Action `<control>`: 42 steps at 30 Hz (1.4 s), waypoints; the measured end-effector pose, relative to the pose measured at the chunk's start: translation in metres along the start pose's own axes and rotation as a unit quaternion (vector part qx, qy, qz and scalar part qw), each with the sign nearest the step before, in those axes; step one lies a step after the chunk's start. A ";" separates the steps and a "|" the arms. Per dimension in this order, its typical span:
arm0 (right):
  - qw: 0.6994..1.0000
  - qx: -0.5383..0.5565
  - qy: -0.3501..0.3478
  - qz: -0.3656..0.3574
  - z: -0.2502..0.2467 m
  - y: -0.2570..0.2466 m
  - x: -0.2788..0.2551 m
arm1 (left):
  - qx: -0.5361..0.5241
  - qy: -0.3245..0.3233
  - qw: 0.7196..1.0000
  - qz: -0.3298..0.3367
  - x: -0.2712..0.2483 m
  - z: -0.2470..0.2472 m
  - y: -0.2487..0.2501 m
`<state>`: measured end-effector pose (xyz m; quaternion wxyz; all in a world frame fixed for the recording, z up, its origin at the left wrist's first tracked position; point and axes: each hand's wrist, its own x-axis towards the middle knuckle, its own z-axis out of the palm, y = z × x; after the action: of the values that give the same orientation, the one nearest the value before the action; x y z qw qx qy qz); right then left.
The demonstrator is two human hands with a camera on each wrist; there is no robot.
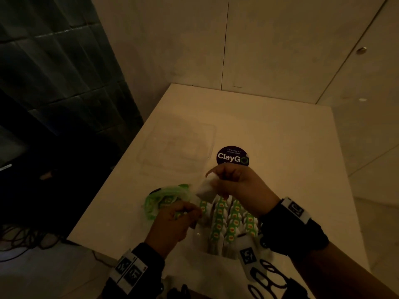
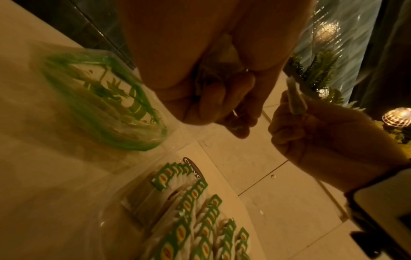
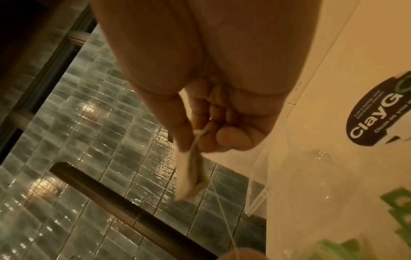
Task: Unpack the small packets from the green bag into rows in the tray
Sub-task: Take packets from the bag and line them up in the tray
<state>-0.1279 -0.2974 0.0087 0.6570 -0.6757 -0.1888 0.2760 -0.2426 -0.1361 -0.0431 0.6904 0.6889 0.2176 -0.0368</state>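
- head view: on the white tabletop (image 1: 269,130) the clear tray (image 1: 195,231) sits close to the person, already filled with several rows of green-tagged packets (image 1: 219,219) standing on edge, tags up, packed upright so more fit. the right hand (image 1: 241,186) hovers above the tray's far end, its grip pinching one loose teabag (image 1: 204,187) by its top. the left hand (image 1: 172,223) is curled near the green bag (image 1: 159,197), which lies slumped on the tabletop just left of the tray. a clear lid (image 1: 179,145) lies farther back, out of the way, beside a round claygo sticker (image 1: 232,156).
- left wrist view: the left hand's fingers (image 2: 213,98) are curled tight on something small; likely the bag's tag and string, though it's blurred. the green bag (image 2: 100,105) lies open-mouthed beside the tray's rows (image 2: 189,211).
- right wrist view: thumb and fingers (image 3: 231,137) pinch the teabag (image 3: 193,174), which hangs down; a thin string (image 3: 224,216) runs tight from it toward the lower edge, so i'd say the two hands are untangling it before it's slotted in.
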 end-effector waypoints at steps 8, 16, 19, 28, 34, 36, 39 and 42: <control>0.998 0.018 -0.031 0.046 -0.009 0.004 0.005 | -0.036 0.037 0.999 0.000 0.003 -0.001 0.002; 0.900 -0.372 -0.173 0.147 -0.005 0.013 0.007 | -0.150 0.015 0.984 0.091 0.007 -0.030 0.049; 0.953 -0.229 -0.082 0.181 -0.006 0.021 0.013 | -0.015 -0.065 0.992 0.105 -0.007 -0.020 0.056; 0.969 0.161 -0.016 0.188 -0.020 0.013 0.010 | 0.075 -0.039 0.996 -0.003 -0.011 0.003 0.020; 0.971 0.148 -0.102 0.156 -0.022 0.012 0.001 | 0.020 -0.004 1.000 -0.016 0.002 -0.001 0.019; 0.968 0.159 -0.129 0.146 -0.019 0.012 0.000 | 0.047 -0.005 0.999 0.004 0.005 -0.001 0.024; 0.967 0.126 -0.173 0.138 -0.014 0.012 -0.001 | 0.119 -0.015 0.991 0.067 0.009 -0.002 0.035; 0.973 0.019 -0.194 0.125 -0.008 0.012 -0.001 | 0.174 -0.013 0.975 0.141 0.010 -0.005 0.046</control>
<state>-0.1255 -0.3050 -0.0029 0.5811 -0.6149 -0.2211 0.4851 -0.2182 -0.1264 -0.0034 0.5610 0.8217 0.0995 0.0148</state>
